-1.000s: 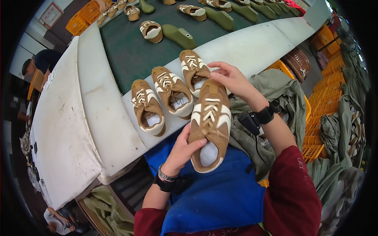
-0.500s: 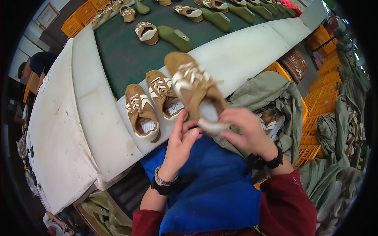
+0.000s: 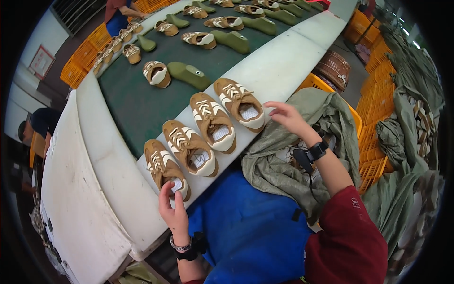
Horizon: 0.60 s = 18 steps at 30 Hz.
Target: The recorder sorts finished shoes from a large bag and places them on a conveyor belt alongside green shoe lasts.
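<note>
Several brown suede sneakers with cream stripes, laces and heel patches stand in a row along the white worktop's edge, toes pointing away from me. My left hand (image 3: 173,208) is at the heel of the leftmost sneaker (image 3: 165,168), its fingers apart and touching the rim of the opening without wrapping round it. Beside it stand a second sneaker (image 3: 182,139) and a third (image 3: 208,113). At the right end of the row is another sneaker (image 3: 234,94). My right hand (image 3: 288,116) hovers by that sneaker's heel, fingers apart, with nothing in it.
A dark green conveyor belt (image 3: 127,85) carries more sneakers and olive shoe lasts (image 3: 189,75). To my right, grey-green cloth (image 3: 265,165) drapes over an orange crate (image 3: 314,85) of sneakers. Orange crates (image 3: 376,85) are stacked farther right. Co-workers (image 3: 116,16) are at the far left.
The sneaker that was in my right hand now stands in the row, with another beside it. My hands have moved apart, left to the leftmost sneaker, right to the rightmost. The view has shifted.
</note>
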Available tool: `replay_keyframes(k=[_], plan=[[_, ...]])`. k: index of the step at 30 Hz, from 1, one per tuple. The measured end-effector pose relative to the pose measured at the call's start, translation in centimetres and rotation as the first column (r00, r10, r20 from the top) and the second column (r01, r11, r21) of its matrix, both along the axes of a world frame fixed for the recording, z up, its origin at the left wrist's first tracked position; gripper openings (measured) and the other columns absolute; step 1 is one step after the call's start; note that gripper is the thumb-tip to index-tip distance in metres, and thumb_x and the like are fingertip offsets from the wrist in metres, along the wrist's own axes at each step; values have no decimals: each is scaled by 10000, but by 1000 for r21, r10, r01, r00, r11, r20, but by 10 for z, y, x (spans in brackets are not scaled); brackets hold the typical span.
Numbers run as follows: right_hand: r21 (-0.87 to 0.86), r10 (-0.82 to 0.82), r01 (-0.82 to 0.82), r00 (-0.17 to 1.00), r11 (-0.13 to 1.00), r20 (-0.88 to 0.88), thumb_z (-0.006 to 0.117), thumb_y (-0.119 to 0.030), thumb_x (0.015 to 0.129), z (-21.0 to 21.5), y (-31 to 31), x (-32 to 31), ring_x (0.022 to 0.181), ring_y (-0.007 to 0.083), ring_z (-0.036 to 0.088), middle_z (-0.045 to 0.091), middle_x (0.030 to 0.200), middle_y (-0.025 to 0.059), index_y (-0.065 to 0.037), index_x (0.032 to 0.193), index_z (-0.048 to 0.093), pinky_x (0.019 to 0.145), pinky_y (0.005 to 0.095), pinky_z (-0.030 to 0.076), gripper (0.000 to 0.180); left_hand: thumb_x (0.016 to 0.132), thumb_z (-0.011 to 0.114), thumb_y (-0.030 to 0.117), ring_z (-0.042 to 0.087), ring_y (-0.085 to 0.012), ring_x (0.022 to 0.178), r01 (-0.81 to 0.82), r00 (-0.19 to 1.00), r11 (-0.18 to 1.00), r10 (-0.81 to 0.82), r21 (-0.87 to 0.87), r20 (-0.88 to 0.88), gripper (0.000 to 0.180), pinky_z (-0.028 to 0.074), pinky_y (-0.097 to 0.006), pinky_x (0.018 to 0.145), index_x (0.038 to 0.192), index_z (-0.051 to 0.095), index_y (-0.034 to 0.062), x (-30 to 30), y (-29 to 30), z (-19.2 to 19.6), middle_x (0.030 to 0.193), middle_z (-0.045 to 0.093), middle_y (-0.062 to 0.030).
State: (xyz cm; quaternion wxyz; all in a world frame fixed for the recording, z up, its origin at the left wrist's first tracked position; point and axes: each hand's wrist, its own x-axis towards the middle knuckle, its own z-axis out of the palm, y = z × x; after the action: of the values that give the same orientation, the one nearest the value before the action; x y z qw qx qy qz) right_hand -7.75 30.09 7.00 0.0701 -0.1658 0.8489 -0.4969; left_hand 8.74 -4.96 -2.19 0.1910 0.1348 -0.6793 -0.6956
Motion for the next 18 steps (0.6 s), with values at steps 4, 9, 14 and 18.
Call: replay_keyframes(k=[4,9,14,18], plan=[[-537,-260,397,913,744,315,481,14,816,-20,68,18,739,127,583,624,842,72,-12,906,593,693,257,505,146,838,536,10,567,-222,1006,-56,998,981,53,-184,-25,267,417,-333,911,1099,574,-34,19,-2,5,1039,617,-115],[435,-646,581,764,688,0,610,-224,786,-163,137,-6,831,257,640,666,928,149,21,995,627,758,352,503,322,833,529,-10,580,-248,979,-193,977,960,168,-205,-133,238,405,-362,941,1064,578,-43,23,-7,24,1012,627,-126],[222,-730,699,672,680,120,659,-467,746,-188,68,-13,1114,330,553,564,1202,252,67,1217,519,927,356,432,726,834,522,-16,588,-266,963,-183,982,911,147,-369,-123,223,387,-393,973,1047,580,-45,35,-12,32,942,644,-134],[446,-636,540,767,713,88,677,-496,710,-148,17,0,1144,356,521,547,1198,259,40,1248,490,959,381,416,782,835,521,-12,595,-269,942,-132,991,919,112,-372,-75,218,376,-406,989,1042,580,-43,38,-13,34,932,645,-128]])
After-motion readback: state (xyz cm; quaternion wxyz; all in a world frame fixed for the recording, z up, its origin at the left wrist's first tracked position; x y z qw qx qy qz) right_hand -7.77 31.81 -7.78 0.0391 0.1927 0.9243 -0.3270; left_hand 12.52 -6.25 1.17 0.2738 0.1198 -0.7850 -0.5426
